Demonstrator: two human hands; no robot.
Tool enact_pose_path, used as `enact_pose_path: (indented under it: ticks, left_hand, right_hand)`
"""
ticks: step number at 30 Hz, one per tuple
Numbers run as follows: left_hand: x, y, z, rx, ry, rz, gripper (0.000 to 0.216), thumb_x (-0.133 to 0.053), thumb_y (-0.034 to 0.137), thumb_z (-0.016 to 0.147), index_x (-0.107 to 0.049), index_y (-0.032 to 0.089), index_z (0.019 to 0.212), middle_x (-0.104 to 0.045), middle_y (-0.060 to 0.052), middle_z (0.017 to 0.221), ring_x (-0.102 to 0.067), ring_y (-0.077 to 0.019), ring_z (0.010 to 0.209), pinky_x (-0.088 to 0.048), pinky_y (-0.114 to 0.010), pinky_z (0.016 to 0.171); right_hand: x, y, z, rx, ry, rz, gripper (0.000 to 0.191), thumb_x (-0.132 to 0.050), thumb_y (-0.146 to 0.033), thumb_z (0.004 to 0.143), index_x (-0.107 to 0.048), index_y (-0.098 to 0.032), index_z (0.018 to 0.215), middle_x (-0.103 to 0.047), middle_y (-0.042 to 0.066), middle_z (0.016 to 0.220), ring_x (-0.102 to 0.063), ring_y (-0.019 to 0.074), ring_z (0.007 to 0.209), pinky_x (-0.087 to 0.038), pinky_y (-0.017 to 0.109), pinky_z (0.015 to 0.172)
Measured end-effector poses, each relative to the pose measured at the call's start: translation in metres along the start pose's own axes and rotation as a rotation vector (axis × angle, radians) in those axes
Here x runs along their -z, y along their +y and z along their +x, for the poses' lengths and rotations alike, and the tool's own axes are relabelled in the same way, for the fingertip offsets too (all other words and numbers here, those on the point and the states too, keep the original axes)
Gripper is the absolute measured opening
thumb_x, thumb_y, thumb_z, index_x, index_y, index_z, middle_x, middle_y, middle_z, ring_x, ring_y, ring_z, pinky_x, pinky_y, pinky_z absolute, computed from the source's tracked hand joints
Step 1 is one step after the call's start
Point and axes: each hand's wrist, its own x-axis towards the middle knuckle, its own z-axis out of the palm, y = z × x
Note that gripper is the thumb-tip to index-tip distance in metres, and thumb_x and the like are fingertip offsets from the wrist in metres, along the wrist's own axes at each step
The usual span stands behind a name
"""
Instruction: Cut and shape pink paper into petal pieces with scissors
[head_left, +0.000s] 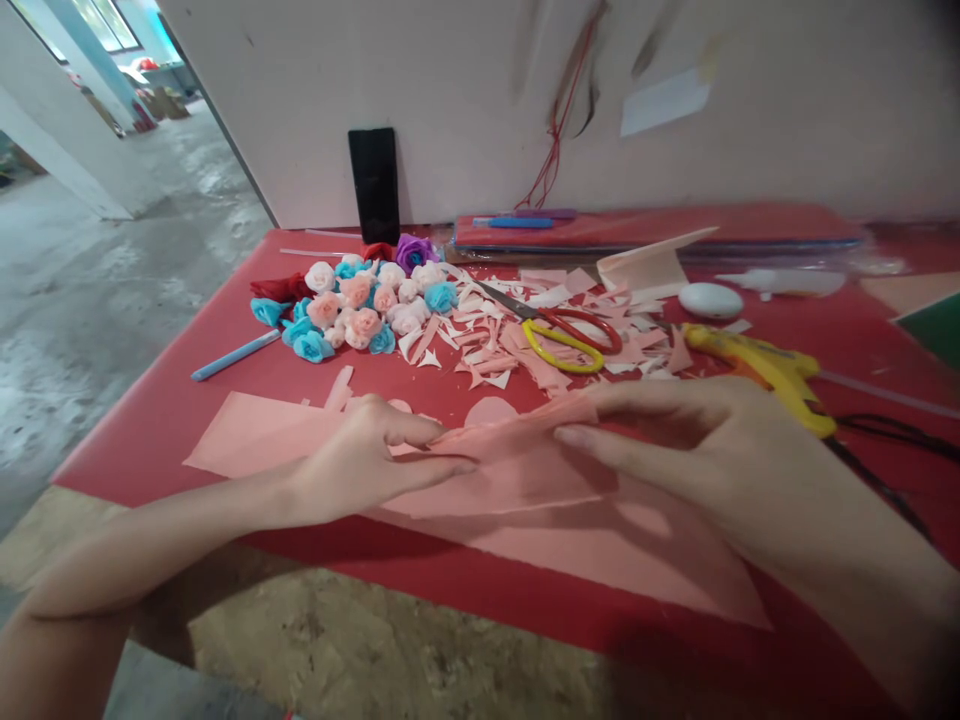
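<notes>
Fingers: on the left hand the fingers are drawn narrow, thumb and forefinger pinching a raised fold of the pink paper; on the right hand they lie long and close together, thumb above, nipping the other end of the same fold.
Pink paper: at the near edge of the red table cover, between the two hands; the middle is lifted into a ridge and the rest lies flat, spreading left past the left wrist and right toward the table's front edge.
Containers: a flat clear pack lies at the back against the wall, with red sheets inside (their number cannot be told); a blue pen rests on top of it.
Paper roses: loose in a heap on the cover, white, pink and blue, with a purple one at the back.
Scraps: pink offcuts strewn just right of the roses, reaching under the scissors, which lie open with one red and one yellow handle.
Glue gun: yellow, lying just behind the right hand, its dark cord trailing right.
Blue stick: alone on the cover, left of the roses.
Phone: black, standing upright against the wall behind the roses.
White oval thing: beyond the glue gun (what it is cannot be told).
</notes>
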Motion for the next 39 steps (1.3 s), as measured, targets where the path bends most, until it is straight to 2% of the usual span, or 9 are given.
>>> enact_pose_path:
  ticks: [6,8,12,15,19,23,29,34,39]
  left_hand:
    - [0.0,0.003,0.001,0.1,-0.032,-0.057,0.053,-0.063,0.02,0.077,-0.019,0.016,0.047,-0.012,0.007,0.053,-0.013,-0.0041,0.047,-0.011,-0.021,0.04]
    - [0.001,0.005,0.002,0.136,-0.033,-0.076,0.048,-0.063,0.021,0.076,-0.027,0.015,0.045,-0.017,0.007,0.049,-0.017,-0.0036,0.045,-0.015,-0.019,0.039]
    - [0.005,0.005,0.001,0.176,0.006,-0.176,0.013,-0.061,0.022,0.077,-0.064,0.015,0.066,-0.059,0.002,0.056,-0.048,-0.0062,0.05,-0.039,-0.016,0.046]
    - [0.006,0.005,0.0,0.178,0.059,-0.169,0.013,-0.063,0.026,0.077,-0.071,0.017,0.08,-0.073,-0.003,0.078,-0.064,-0.0118,0.065,-0.051,-0.018,0.057]
    - [0.005,0.012,0.004,0.086,0.033,-0.136,0.012,-0.064,0.024,0.077,-0.07,0.017,0.085,-0.074,-0.002,0.082,-0.067,-0.0116,0.068,-0.054,-0.019,0.065]
    - [0.002,0.021,0.014,0.009,0.042,-0.127,0.007,-0.062,0.018,0.078,-0.068,0.016,0.075,-0.072,0.0,0.073,-0.063,-0.0089,0.061,-0.051,-0.016,0.057]
    - [0.002,0.012,0.024,-0.018,0.357,-0.286,0.015,-0.062,0.029,0.078,-0.055,0.018,0.07,-0.052,0.003,0.059,-0.045,-0.0064,0.05,-0.038,-0.017,0.044]
    - [0.0,0.007,0.025,0.016,0.163,-0.314,0.03,-0.061,0.046,0.075,-0.05,0.018,0.071,-0.046,0.004,0.059,-0.04,-0.0066,0.05,-0.035,-0.018,0.043]
    - [-0.004,0.009,0.022,-0.097,0.041,-0.241,0.021,-0.056,0.027,0.08,-0.049,0.017,0.063,-0.045,0.005,0.055,-0.038,-0.0051,0.048,-0.033,-0.017,0.044]
  right_hand:
    - [-0.004,-0.008,-0.002,-0.08,0.023,0.1,0.007,-0.069,-0.035,0.065,-0.073,-0.029,0.066,-0.07,-0.004,0.069,-0.06,0.0148,0.067,-0.045,0.027,0.066]
    - [-0.003,-0.007,-0.001,-0.085,0.017,0.098,0.01,-0.069,-0.037,0.065,-0.072,-0.028,0.065,-0.069,-0.003,0.068,-0.06,0.0155,0.067,-0.044,0.028,0.064]
    - [-0.001,-0.002,0.002,-0.099,-0.081,0.116,0.018,-0.069,-0.042,0.064,-0.072,-0.025,0.067,-0.069,-0.001,0.067,-0.06,0.0162,0.065,-0.044,0.027,0.061]
    - [-0.006,-0.002,0.001,-0.082,-0.099,0.101,0.01,-0.069,-0.038,0.066,-0.072,-0.028,0.067,-0.069,-0.004,0.067,-0.06,0.0133,0.064,-0.045,0.024,0.062]
    - [-0.016,-0.008,-0.003,0.011,-0.084,0.103,0.008,-0.067,-0.036,0.068,-0.07,-0.03,0.065,-0.068,-0.006,0.063,-0.06,0.0111,0.062,-0.048,0.022,0.064]
    - [-0.016,-0.011,-0.005,0.079,-0.13,0.018,0.013,-0.063,-0.038,0.074,-0.07,-0.028,0.068,-0.066,-0.005,0.061,-0.058,0.0119,0.055,-0.047,0.023,0.056]
    - [-0.005,-0.008,-0.005,0.046,0.027,-0.01,0.019,-0.066,-0.043,0.068,-0.068,-0.024,0.065,-0.066,-0.002,0.062,-0.058,0.0153,0.057,-0.045,0.026,0.051]
    - [-0.011,-0.008,-0.006,0.026,0.037,0.114,0.017,-0.068,-0.04,0.067,-0.069,-0.024,0.069,-0.069,-0.001,0.066,-0.063,0.018,0.065,-0.051,0.029,0.059]
    - [-0.015,-0.008,-0.005,0.066,-0.121,0.142,0.017,-0.066,-0.036,0.069,-0.073,-0.028,0.081,-0.071,-0.001,0.072,-0.063,0.016,0.068,-0.048,0.025,0.057]
